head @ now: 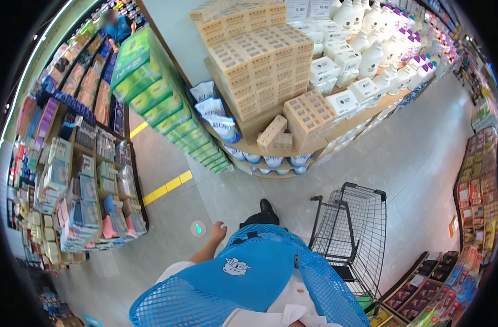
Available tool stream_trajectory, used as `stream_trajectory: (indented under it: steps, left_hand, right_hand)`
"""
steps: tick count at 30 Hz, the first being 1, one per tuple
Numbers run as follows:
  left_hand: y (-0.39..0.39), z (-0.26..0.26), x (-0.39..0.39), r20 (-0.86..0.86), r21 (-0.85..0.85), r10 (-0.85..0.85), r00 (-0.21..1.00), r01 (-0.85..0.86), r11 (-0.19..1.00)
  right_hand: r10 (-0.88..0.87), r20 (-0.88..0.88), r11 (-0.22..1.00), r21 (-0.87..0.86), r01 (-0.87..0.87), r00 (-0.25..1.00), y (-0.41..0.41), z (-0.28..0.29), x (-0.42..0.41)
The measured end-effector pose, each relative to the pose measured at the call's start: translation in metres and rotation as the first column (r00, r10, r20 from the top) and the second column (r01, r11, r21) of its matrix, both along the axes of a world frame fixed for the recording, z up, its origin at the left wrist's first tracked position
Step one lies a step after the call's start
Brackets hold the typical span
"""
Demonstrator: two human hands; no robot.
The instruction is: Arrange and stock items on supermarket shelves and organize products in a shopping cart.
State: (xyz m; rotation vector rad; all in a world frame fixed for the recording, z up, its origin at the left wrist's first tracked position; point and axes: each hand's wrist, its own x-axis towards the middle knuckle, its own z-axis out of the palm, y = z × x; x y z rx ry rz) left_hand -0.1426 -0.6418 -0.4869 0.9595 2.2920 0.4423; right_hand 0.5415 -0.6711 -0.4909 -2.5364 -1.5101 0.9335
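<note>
My left hand (pixel 219 230) hangs beside my blue mesh vest (pixel 257 261), fingers slightly apart, holding nothing and nearest to the grey tiled floor. My right hand is out of view. One black shoe (pixel 267 207) shows under the vest. In front of me a rounded wooden display shelf (pixel 269 149) bears stacked packs of tan bar soap (pixel 265 61). A smaller block of soap packs (pixel 312 116) stands at its edge, with a few loose packs (pixel 272 133) lying beside it. Blue-and-white pouches (pixel 218 118) stand to their left.
A black wire shopping cart (pixel 351 233) stands close on my right. Green-wrapped packs (pixel 163 102) form a tall stack at the left of the display. White bottles (pixel 371 59) fill the shelf's right side. Shelves of folded goods (pixel 87 196) stand left. A person (pixel 118 28) is at the far upper left.
</note>
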Motion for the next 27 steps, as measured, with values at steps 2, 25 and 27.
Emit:
stream_trajectory:
  steps: [2,25,27]
  left_hand:
    - [-0.03,-0.002,0.013,0.018,-0.022,0.005,1.0,-0.004,1.0]
    - [0.126,0.054,-0.032,-0.193,0.393,-0.068,0.979,0.14,0.909]
    - [0.181,0.102,-0.042,-0.273,0.474,-0.073,0.959,0.2,0.858]
  right_hand:
    - [0.039,0.003,0.999,-0.008,-0.039,0.999,-0.022,0.005,0.017]
    - [0.219,-0.031,0.965,0.158,-0.211,0.975,-0.011,0.016,-0.026]
    - [0.215,-0.021,0.968,0.135,-0.21,0.976,-0.028,0.016,-0.038]
